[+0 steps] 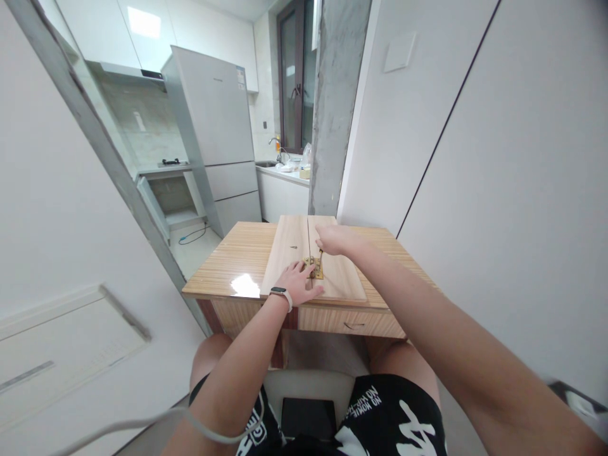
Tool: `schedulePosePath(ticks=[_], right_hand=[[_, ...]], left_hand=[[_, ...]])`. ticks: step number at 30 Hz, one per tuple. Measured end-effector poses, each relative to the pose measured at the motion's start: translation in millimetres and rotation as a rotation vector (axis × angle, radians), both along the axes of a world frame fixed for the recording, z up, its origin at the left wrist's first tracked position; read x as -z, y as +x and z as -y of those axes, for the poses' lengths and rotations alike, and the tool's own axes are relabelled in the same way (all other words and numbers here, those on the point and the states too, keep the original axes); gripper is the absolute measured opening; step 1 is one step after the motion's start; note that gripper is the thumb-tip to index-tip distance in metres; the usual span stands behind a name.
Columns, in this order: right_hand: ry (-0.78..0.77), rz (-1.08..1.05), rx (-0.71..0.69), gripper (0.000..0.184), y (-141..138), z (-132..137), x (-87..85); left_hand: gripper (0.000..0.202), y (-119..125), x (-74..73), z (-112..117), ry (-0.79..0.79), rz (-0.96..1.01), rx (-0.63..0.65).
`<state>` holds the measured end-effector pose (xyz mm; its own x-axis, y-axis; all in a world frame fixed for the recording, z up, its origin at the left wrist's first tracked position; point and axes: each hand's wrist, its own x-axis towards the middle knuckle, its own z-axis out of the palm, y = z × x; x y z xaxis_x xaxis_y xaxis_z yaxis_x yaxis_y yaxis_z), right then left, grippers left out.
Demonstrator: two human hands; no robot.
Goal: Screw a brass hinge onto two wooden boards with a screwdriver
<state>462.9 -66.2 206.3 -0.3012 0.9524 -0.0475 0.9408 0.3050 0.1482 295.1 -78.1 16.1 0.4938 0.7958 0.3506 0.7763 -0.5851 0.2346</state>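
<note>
Two pale wooden boards (285, 272) lie side by side on the table, with a dark seam between them. A brass hinge (319, 273) sits across the seam. My left hand (299, 285), with a band on its wrist, rests on the boards, fingers spread over the hinge and partly hiding it. My right hand (335, 239) is closed round a screwdriver (321, 253). Only a short length of its shaft shows below the fist, pointing down at the hinge's right side; the handle is hidden. A small dark object, perhaps a screw (293, 247), lies on the left board.
The boards lie on a glossy wood-grain table (242, 259) with a drawer (351, 322) at its front. My legs are under and beside it. A white wall (475, 158) stands close on the right. Beyond are a fridge (213, 114) and a kitchen counter (285, 190). A cable (166, 415) crosses my left arm.
</note>
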Motion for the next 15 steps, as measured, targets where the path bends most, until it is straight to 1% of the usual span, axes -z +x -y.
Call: schedulePosePath(ticks=[4,7,11,15], right_hand=[[-0.037,-0.001,-0.021,0.048,-1.5,-0.2,-1.4],[-0.06,0.069,-0.07,0.04,-3.7,-0.7,-3.7],[-0.042,0.136,-0.092,0.032,-5.1,-0.7,-7.5],[-0.001,0.126,-0.089,0.031,-3.7,-2.5,-8.2]], left_hand=[[0.086,-0.4,1.2,-0.7,-0.003,-0.002,-0.005],[0.086,-0.5,1.3,-0.3,0.002,0.0,-0.003],[0.086,-0.4,0.1,0.7,0.011,-0.003,-0.003],[0.087,0.2,-1.0,1.2,0.008,-0.007,-0.009]])
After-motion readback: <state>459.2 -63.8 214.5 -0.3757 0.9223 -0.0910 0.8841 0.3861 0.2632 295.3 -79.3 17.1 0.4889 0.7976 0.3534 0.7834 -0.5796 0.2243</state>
